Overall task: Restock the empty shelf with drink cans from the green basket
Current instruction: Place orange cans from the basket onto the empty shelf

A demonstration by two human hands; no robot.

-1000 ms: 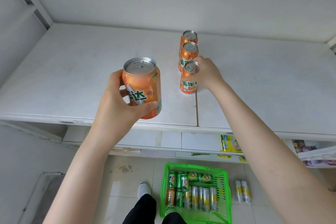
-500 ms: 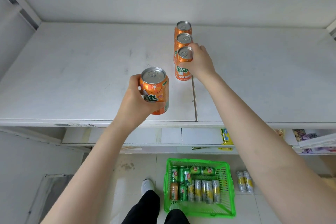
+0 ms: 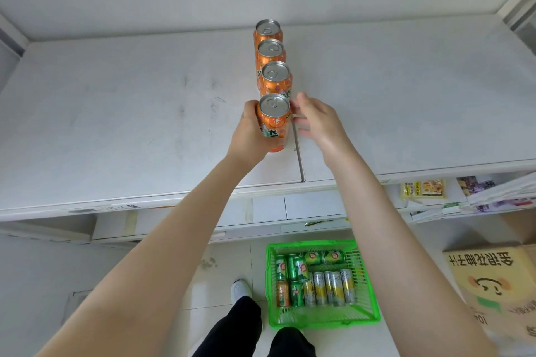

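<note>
White shelf (image 3: 116, 124): left hand (image 3: 249, 136) grips a fourth can (image 3: 274, 122) at the row (image 3: 271, 58)'s six o'clock end; right hand (image 3: 316, 122) slack, empty. Next probably calls for releasing it upright.

Both hands are seen bare: left hand (image 3: 249, 133), right hand (image 3: 319, 122). Left forearm (image 3: 174, 240) and right forearm (image 3: 385, 240) are uncovered right down to the lower frame edge. Black trousers (image 3: 232, 330) are worn, seen well below the hands, between the forearms, as two dark legs. One white shoe (image 3: 240, 288) is seen below the left hand, just above one trouser leg. It has a rounded toe; finer detail can't be made out.
</note>
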